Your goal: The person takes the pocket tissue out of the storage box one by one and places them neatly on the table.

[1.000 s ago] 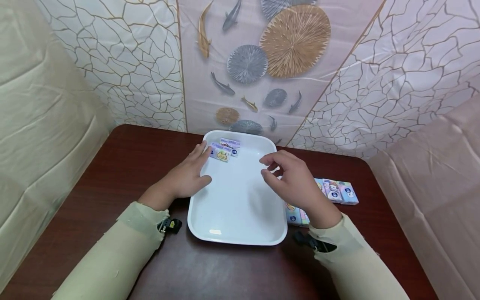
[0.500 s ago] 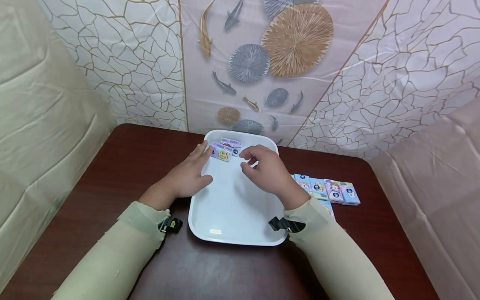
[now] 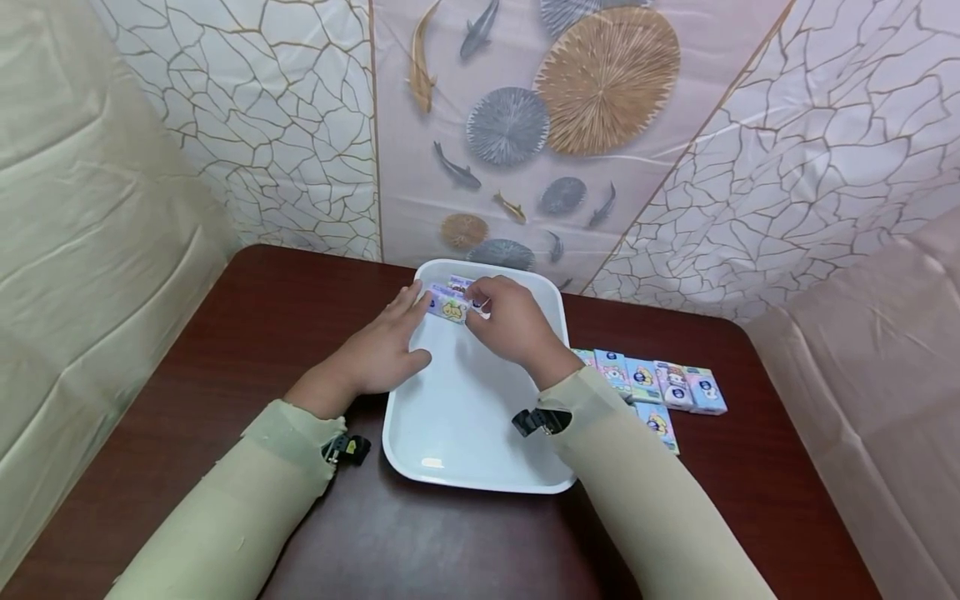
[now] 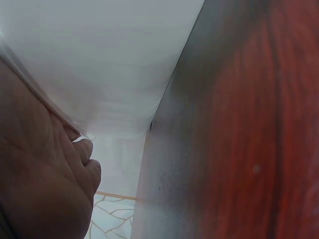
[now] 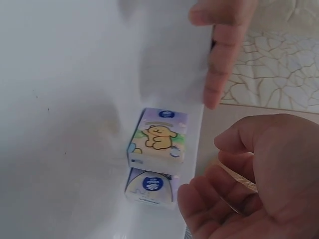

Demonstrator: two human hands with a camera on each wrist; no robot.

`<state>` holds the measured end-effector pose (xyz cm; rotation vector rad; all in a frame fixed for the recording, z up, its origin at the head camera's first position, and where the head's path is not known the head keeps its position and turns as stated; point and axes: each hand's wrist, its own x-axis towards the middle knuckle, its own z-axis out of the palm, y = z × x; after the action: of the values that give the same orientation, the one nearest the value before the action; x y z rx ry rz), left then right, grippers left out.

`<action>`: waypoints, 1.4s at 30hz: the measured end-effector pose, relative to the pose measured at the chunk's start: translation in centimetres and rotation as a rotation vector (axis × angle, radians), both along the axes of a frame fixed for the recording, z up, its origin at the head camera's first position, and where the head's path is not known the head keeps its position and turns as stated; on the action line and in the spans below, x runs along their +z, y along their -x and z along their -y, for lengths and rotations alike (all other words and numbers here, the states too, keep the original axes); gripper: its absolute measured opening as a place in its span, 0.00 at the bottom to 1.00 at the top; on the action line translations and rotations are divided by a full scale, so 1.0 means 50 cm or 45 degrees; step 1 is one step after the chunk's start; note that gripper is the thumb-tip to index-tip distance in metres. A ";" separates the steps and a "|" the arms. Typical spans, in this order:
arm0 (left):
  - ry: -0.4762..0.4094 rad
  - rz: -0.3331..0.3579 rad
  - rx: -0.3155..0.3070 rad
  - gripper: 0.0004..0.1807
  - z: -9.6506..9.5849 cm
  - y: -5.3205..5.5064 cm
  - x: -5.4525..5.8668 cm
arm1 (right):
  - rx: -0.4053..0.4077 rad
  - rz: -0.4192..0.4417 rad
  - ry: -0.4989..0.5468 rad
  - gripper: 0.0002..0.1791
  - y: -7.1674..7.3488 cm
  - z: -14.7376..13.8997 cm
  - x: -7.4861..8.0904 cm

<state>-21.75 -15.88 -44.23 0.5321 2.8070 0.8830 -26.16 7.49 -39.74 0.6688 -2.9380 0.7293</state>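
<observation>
A white tray point(image 3: 472, 425) lies on the table. Along its left rim rests my left hand point(image 3: 386, 346), fingers straight and thumb spread inward; the left wrist view has that hand point(image 4: 45, 164) against the tray wall. Two small packs, apparently pocket tissues, lie in the tray's far left corner. The nearer pack point(image 3: 448, 308) bears a yellow cartoon figure and partly overlaps the farther pack point(image 3: 459, 282). My right hand point(image 3: 513, 323) hovers at their right end, fingers loosely curled. In the right wrist view a gap shows between that hand point(image 5: 269, 174) and the cartoon pack point(image 5: 159, 135).
Right of the tray lies a row of several similar packs point(image 3: 672, 385). Another pack point(image 3: 657, 423) sits in front of it, partly hidden by the right sleeve point(image 3: 622, 450). A patterned cloth point(image 3: 300, 125) hangs behind the dark red table point(image 3: 187, 367).
My right hand has moved left and away, from over the tray's right rim to the two packs in the far corner. The left hand has stayed on the left rim.
</observation>
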 end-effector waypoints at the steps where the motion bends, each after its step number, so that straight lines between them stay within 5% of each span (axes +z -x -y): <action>1: 0.001 -0.003 0.000 0.49 0.000 0.000 0.002 | -0.011 0.002 -0.015 0.17 0.004 0.004 -0.001; 23: -0.016 -0.046 -0.046 0.48 0.005 0.001 -0.009 | -0.011 -0.005 -0.231 0.23 0.073 0.052 -0.011; 42: -0.011 -0.050 -0.042 0.48 0.007 0.003 -0.007 | 0.011 0.001 -0.269 0.20 0.083 0.060 -0.042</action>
<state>-21.88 -16.23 -44.56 0.6017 2.8225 0.8877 -30.33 4.50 -41.85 0.6951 -3.0416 0.4222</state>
